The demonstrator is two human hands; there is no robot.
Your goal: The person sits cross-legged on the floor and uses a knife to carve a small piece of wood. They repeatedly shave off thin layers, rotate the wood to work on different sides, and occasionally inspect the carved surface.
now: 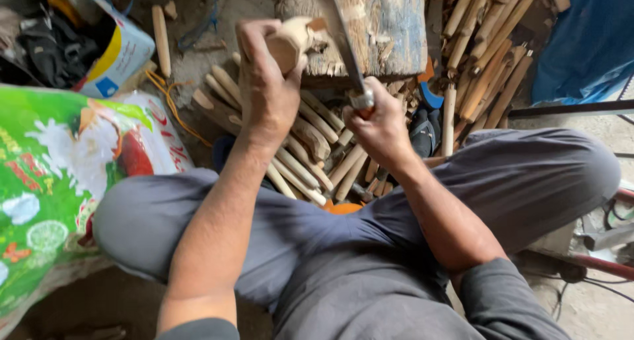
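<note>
Left hand: closed around a pale, faceted wooden piece, which is held against the near top edge of the round, scarred wooden chopping block.
Right hand: clenched on the handle of a long flat steel blade, which is raised over the block just beside the piece.
Cut risk: the left fingers lie near the blade; a glancing stroke could reach them.
Slip risk: the piece appears to rest only on the block's edge, so it might be knocked off.
Underfoot: loose carved wooden sticks are piled on the floor between the knees; a dropped piece could be lost among them.
</note>
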